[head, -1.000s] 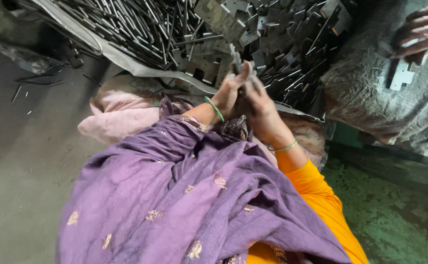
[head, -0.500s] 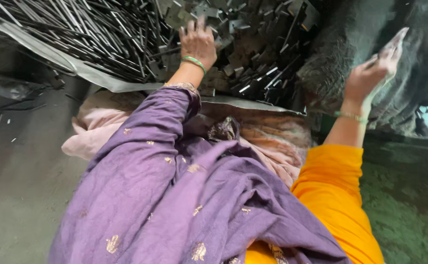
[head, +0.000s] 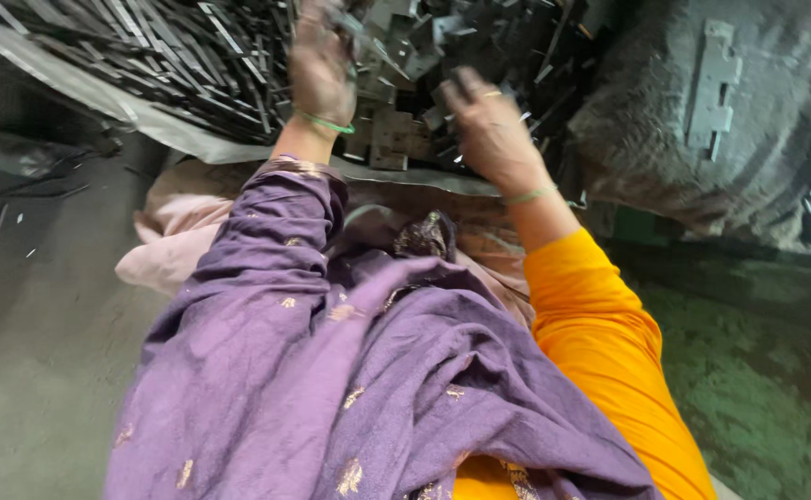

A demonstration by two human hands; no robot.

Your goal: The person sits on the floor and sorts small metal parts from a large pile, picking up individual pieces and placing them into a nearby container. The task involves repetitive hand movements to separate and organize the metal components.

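Both hands dig into the stamped metal brackets (head: 396, 130), left hand (head: 320, 69) apparently gripping one, right hand (head: 489, 125) spread: stiff, sharp-edged, best held by flat faces.

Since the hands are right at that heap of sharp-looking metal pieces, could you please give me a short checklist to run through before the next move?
1. Left hand in view: ok, reaching into the pile of flat metal pieces.
2. Left hand's grip: cannot tell, the fingertips are blurred and cut off at the frame's top edge.
3. Right hand over the pile: ok, fingers curled near the notched pieces; whether it holds one, cannot tell.
4. Purple shawl away from the metal: ok, it lies on the lap and left arm.
5. Hand protection: not ok, both hands are bare.
6. Notched metal plate on the grey sack: ok, lying flat.
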